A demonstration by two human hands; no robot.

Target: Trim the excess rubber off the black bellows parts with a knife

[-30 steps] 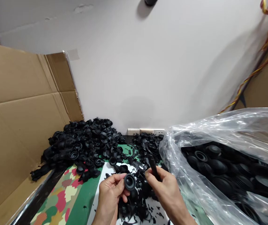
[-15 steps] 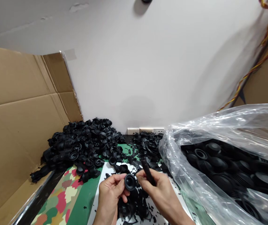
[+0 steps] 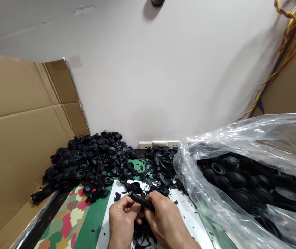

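Observation:
My left hand (image 3: 123, 218) is closed, its fingertips pinched where a round black rubber part was visible half a second ago; now that part is mostly hidden behind the fingers. In my right hand (image 3: 167, 219) is a slim black stick-like tool (image 3: 143, 202), gripped with the fingers wrapped round it and lying across toward the left fingertips. The tool's working tip cannot be made out. Both hands are close together over a white sheet (image 3: 106, 224), with dark rubber scraps (image 3: 145, 230) under and between them.
A large heap of black ribbed rubber parts (image 3: 93, 159) lies at the left, beside a cardboard sheet (image 3: 20, 114). Black trimmings (image 3: 160, 160) are piled near the wall sockets (image 3: 145, 145). On the right, a clear plastic bag (image 3: 189, 166) holds more round black rubber parts (image 3: 241, 199).
My right hand has moved left, close against my left hand, and the tool has swung from steep to nearly level. The round rubber part has turned out of sight.

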